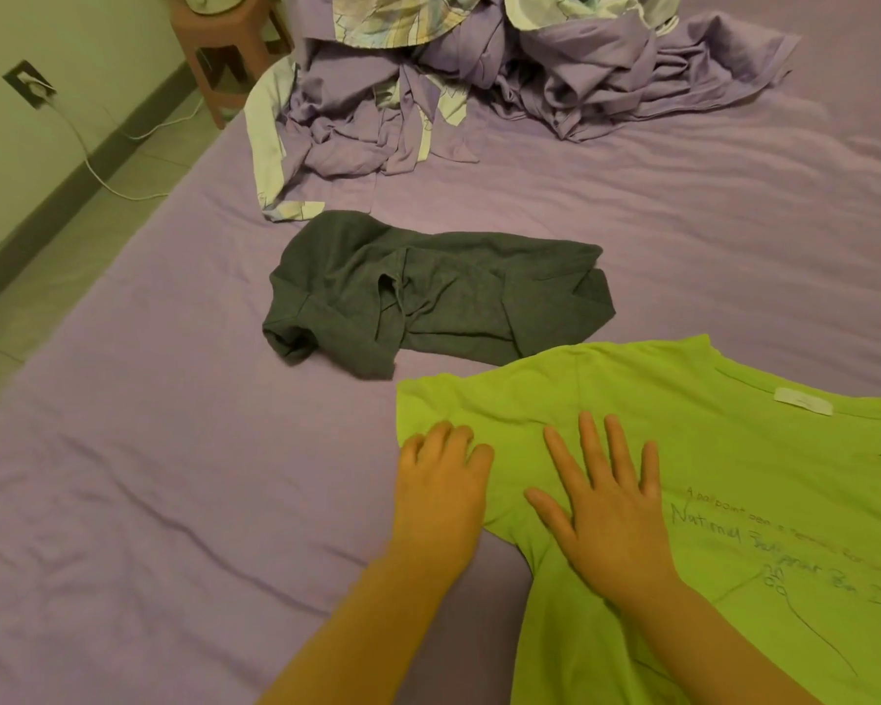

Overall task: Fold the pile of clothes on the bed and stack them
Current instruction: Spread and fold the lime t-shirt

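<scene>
Shirt point(682, 450) in bright green lay spread across the near right of the bed point(148, 475), its label showing near the collar and its handwritten print facing up, so you had it laid out for folding. Your right hand point(606, 511) rested flat on the chest area with fingers straight and spread, holding nothing, apparently pinning the cloth so it would not slide. Your left hand point(441, 480) sat at the sleeve edge with fingers bent over the cloth; whether it pinched the fabric or only pressed it could not be told from this angle. Just beyond the collar, a dark grey garment point(428, 297) lay loosely crumpled and unfolded, kept apart as the next item. Rumpled purple bedding point(479, 94) was heaped at the far end, out of the working area.
</scene>
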The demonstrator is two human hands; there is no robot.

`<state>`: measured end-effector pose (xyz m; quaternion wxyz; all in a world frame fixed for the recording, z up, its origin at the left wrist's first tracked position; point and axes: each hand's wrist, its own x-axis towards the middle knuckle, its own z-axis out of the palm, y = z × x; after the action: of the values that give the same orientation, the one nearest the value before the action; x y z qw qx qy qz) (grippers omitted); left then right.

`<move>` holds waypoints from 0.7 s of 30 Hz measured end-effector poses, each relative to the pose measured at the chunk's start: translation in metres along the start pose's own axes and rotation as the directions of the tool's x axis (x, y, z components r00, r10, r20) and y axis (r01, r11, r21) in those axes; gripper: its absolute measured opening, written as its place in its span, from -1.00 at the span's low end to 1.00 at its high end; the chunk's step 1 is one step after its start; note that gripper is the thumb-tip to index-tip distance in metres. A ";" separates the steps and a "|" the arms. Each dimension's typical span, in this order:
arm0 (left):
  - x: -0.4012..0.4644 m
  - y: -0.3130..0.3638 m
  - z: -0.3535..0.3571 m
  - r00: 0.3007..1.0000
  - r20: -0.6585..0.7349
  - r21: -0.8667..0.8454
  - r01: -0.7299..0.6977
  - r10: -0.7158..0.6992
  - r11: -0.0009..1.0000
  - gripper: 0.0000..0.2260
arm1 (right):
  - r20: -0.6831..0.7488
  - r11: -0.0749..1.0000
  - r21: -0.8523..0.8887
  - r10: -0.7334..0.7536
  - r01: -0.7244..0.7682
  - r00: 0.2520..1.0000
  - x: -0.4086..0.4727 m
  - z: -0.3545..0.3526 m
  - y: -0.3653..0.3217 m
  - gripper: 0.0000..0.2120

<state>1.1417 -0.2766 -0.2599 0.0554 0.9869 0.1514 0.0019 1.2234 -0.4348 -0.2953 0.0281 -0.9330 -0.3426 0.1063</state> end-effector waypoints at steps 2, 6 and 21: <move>-0.010 -0.003 0.010 0.983 0.080 -0.023 0.169 -0.166 0.985 -0.64 | -0.005 0.996 0.019 0.088 -0.088 0.996 0.007 -0.003 -0.003 -0.33; 0.010 -0.027 0.007 0.937 0.172 -0.113 0.324 -0.303 0.939 -0.40 | 0.002 1.000 -0.016 -0.010 0.010 1.000 0.018 -0.008 -0.019 -0.35; 0.049 -0.049 -0.048 0.922 0.267 -0.805 0.373 -0.281 0.461 -0.84 | 0.004 0.993 0.113 -0.040 0.040 0.999 0.001 -0.016 -0.040 -0.40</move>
<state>1.1728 -0.2101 -0.2181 0.5310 0.7866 0.3147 0.0167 1.2023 -0.4026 -0.2750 0.0818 -0.9226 -0.3547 0.1277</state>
